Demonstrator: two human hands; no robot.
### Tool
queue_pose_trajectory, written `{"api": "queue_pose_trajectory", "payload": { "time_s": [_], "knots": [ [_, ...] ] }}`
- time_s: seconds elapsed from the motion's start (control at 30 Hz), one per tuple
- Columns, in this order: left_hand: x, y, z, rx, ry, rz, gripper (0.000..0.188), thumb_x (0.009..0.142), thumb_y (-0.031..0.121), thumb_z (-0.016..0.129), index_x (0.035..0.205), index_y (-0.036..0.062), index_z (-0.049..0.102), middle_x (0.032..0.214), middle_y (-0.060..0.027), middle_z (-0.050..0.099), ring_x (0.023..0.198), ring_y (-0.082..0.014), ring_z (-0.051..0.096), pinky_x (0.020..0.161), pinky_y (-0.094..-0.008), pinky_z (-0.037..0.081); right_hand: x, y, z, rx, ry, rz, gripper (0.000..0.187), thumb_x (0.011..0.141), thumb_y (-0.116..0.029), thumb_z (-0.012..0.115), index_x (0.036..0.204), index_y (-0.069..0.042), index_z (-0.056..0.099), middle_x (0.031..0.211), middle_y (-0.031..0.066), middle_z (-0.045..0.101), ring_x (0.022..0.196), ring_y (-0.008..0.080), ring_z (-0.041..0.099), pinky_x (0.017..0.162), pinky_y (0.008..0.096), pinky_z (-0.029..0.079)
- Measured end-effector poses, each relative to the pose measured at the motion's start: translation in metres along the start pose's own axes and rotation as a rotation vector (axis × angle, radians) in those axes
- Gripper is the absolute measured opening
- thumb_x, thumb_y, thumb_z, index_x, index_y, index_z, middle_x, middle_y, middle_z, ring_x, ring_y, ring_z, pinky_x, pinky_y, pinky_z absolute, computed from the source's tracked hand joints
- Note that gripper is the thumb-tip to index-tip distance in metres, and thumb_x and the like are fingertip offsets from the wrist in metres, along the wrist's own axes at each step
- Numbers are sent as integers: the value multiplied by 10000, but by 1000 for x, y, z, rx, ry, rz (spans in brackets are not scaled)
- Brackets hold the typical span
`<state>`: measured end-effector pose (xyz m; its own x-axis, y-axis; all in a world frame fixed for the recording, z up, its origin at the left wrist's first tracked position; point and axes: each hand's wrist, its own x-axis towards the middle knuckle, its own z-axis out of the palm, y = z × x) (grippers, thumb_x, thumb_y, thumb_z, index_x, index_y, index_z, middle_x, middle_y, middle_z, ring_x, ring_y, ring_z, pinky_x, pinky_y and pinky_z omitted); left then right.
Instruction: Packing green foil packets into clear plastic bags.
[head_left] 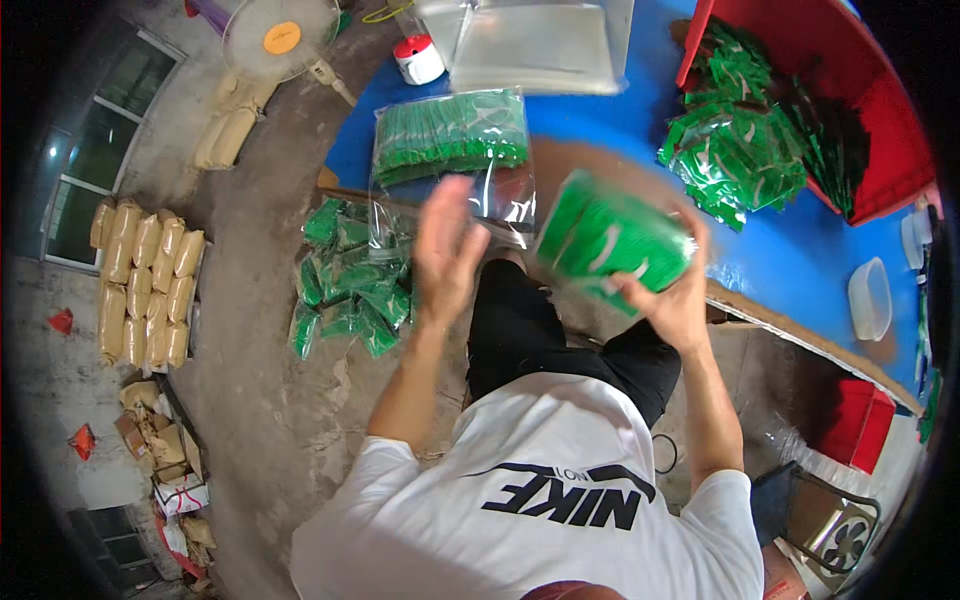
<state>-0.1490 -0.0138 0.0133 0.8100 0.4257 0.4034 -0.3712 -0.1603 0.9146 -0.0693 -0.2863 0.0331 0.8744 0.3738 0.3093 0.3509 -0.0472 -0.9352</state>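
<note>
My right hand (678, 300) grips a thick bundle of green packets (610, 235), thumb across its front and fingers round the far side. The bundle is held over my lap at the table edge, and it is slightly blurred. My left hand (447, 250) is raised to its left, smeared by motion, with the thumb apart from the fingers and nothing seen in it. Just beyond that hand, a clear plastic bag (515, 205) lies on the table edge, its near end hanging over. A row of green packets (450, 135) fills the bag's far part.
A red bin (850, 120) lies tipped on the blue table (640, 125), loose green packets (735, 160) spilling out. Clear bags (535, 50), a red-and-white container (418, 60) and a white tub (870, 298) also stand there. Filled green bags (355, 285) lie on the floor at left.
</note>
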Motion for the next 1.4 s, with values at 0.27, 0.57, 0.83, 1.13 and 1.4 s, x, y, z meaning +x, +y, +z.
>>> {"api": "queue_pose_trajectory", "payload": {
  "time_s": [0.27,0.57,0.83,1.13,1.4],
  "knots": [
    [33,-23,-46,1113,-515,365,731,739,244,818,1399,125,526,1527,-133,390,1426,-384,335,1169,-482,292,33,72,-21,-539,298,-149,1000,657,-183,913,1458,-70,325,1185,240,615,1022,382,655,859,440,545],
    [8,-56,-68,1192,-269,634,246,732,36,768,956,63,670,936,-66,612,896,-276,614,790,-410,485,17,75,-36,-406,393,-121,1000,681,-174,897,1474,-67,297,1269,228,561,1122,365,611,949,428,501],
    [-13,-66,-12,936,-284,525,120,771,11,715,881,42,679,867,-95,623,793,-296,636,704,-395,524,20,35,-43,179,521,32,950,756,-155,853,1479,-39,248,1315,187,496,1194,267,533,1023,386,441],
    [-1,3,43,1130,-244,255,439,735,104,800,1145,84,642,1175,-141,568,1111,-348,542,929,-465,447,16,74,-43,-503,423,-138,967,688,-157,883,1455,-74,300,1222,223,561,1095,373,607,939,446,497],
    [17,-31,-28,1477,-335,395,576,749,-78,622,1313,24,562,1305,-199,460,1206,-365,453,994,-494,382,13,15,-22,233,399,29,937,752,-180,860,1473,-44,277,1326,187,496,1203,268,540,1030,393,446]
  ]
}}
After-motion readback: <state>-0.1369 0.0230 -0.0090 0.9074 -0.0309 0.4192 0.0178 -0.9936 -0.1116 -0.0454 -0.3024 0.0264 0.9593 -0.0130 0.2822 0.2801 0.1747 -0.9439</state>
